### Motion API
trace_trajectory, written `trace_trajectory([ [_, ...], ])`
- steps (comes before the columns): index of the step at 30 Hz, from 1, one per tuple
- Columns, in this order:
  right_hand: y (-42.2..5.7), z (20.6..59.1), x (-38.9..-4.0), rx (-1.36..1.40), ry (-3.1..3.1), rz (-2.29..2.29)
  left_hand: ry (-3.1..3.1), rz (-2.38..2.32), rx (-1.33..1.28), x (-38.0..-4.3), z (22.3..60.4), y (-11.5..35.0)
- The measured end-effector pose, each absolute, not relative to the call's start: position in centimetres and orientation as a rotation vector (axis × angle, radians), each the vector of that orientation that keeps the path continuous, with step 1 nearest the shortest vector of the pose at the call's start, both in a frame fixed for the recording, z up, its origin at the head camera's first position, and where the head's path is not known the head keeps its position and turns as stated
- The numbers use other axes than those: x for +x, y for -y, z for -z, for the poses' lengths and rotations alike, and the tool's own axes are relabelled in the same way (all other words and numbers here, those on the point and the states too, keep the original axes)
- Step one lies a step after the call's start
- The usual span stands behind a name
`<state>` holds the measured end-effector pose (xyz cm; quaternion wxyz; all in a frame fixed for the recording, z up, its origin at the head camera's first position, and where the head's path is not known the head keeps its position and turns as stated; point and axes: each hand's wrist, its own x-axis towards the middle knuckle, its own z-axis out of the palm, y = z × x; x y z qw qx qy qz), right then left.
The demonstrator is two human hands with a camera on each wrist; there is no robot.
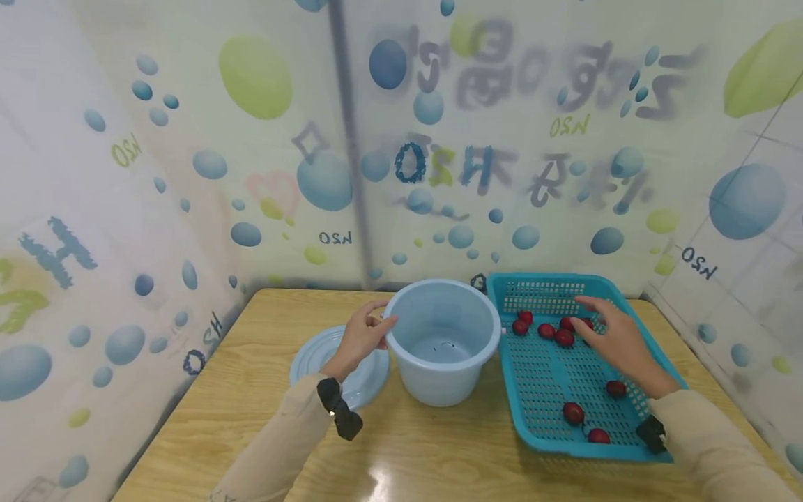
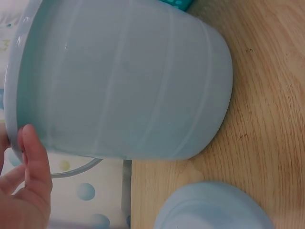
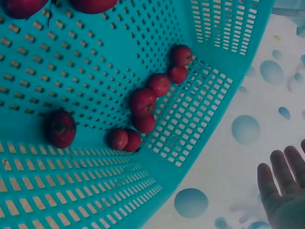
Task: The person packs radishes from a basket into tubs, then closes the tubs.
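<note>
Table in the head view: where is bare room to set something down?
Bare: the front of the table, between the left sleeve and the basket, up to the bucket; also the strip left of the lid. Crowded: lid, bucket and basket sit close together, and red fruit clusters at the basket's far end, by the right hand.

Bubble-printed curtain (image 1: 401,230) behind wooden table (image 1: 401,453)

Upright bucket (image 1: 441,382) — red fruits (image 1: 564,338) in basket (image 1: 558,446)

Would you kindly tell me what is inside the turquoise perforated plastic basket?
Small round red fruits lie there, several near the far wall. In the head view, the right hand hides part of the basket's interior.
</note>
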<state>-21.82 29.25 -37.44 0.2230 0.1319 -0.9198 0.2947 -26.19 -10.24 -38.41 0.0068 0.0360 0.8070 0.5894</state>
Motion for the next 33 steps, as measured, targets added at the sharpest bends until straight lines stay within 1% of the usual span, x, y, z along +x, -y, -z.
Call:
trace_trajectory([
  [9, -30.7, 38.1, -22.8, 0.351, 2.569, -0.858, -2.577, -1.904, 0.132, -26.1, 38.8, 10.0],
  [18, -32.3, 39.1, -23.5, 0.27, 2.652, -0.928, -2.587, -1.933, 0.076, -26.1, 39.2, 9.7],
  [33, -34.0, 42.4, -23.6, 0.085, 2.951, -0.971, -2.612, -1.95, 0.094, -26.1, 39.4, 9.5],
])
